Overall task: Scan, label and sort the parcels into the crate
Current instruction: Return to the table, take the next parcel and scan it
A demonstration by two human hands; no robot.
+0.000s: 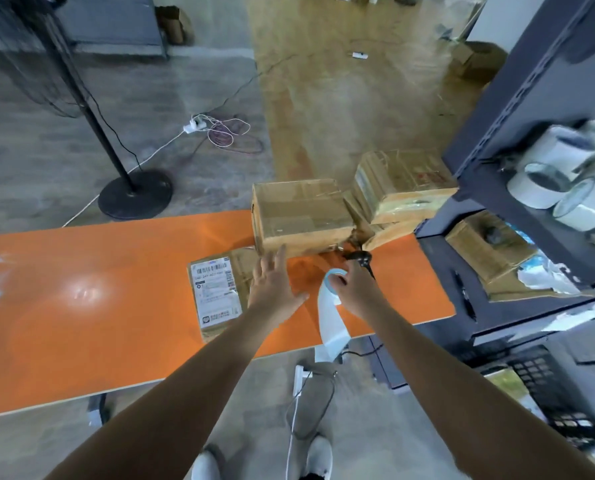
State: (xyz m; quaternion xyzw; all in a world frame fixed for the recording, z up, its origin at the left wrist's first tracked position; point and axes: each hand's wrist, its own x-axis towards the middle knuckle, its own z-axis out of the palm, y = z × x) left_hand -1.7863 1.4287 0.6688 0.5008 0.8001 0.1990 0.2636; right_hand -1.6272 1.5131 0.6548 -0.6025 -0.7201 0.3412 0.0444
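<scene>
A flat brown parcel [219, 292] with a white barcode label lies on the orange table [81, 306]. My left hand [271, 285] hovers over its right edge with fingers spread and straight, reaching toward a cardboard box [299, 216] at the table's far side. My right hand [354, 289] grips a roll of pale blue label backing [334, 275]; a long strip [330, 327] hangs from it over the table's near edge. A black scanner [360, 256] lies just beyond my right hand. More cardboard boxes [403, 188] are stacked to the right.
A dark metal shelf unit [496, 150] at the right holds white tape rolls [566, 181] and a box [486, 244]. A black crate [559, 396] sits on the floor at lower right. A fan stand [135, 199] and cables lie beyond the table.
</scene>
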